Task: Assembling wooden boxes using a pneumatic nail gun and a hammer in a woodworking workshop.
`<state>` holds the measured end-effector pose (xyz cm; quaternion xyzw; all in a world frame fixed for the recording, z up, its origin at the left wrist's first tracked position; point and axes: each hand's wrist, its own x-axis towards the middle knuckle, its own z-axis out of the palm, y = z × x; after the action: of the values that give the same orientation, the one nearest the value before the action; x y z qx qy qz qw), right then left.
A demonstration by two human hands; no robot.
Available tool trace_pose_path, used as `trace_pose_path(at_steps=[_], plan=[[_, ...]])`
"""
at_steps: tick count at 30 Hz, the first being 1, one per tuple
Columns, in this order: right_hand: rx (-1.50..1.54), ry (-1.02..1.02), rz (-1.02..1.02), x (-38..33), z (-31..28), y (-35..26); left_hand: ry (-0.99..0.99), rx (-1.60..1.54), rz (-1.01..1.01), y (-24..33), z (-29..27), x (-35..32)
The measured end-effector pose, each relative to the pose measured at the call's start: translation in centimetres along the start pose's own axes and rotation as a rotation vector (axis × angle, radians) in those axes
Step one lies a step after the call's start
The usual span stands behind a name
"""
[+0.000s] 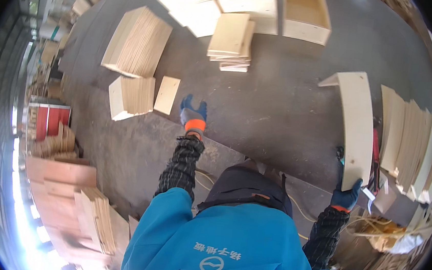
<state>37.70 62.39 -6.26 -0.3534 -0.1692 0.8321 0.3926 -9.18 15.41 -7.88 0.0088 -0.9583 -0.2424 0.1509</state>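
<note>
My left hand (pixel 193 113), in a blue and grey glove with an orange cuff, is held over the worktable's near edge. Its fingers are apart and nothing is in them. Just left of it a small flat wooden panel (pixel 167 95) lies beside a short stack of panels (pixel 133 97). At the right, my gloved right hand (pixel 346 197) grips the near end of a long pale wooden board (pixel 356 127). A shorter piece (pixel 329 80) meets that board at an angle at its far end. Part of the right hand is hidden by the board.
A taller panel stack (pixel 139 43) stands at the left. Small panels (pixel 231 36) are piled at the back, near an open wooden box (pixel 306 17). Several long boards (pixel 405 141) stand at the right, with a red tool (pixel 375 154) beside them. A yellow hose (pixel 299 209) runs below the worktable (pixel 259 108).
</note>
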Motion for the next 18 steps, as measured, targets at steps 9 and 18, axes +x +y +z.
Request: trace_pose_path(at_steps=[9, 18], plan=[[-0.145, 0.025, 0.198, -3.4, 4.1, 4.9, -0.088, 0.159, -0.029, -21.3, -0.4, 12.1], [-0.294, 0.035, 0.135, -8.6, 11.0, 4.4, -0.544, 0.194, -0.158, -20.1, 4.1, 19.7]])
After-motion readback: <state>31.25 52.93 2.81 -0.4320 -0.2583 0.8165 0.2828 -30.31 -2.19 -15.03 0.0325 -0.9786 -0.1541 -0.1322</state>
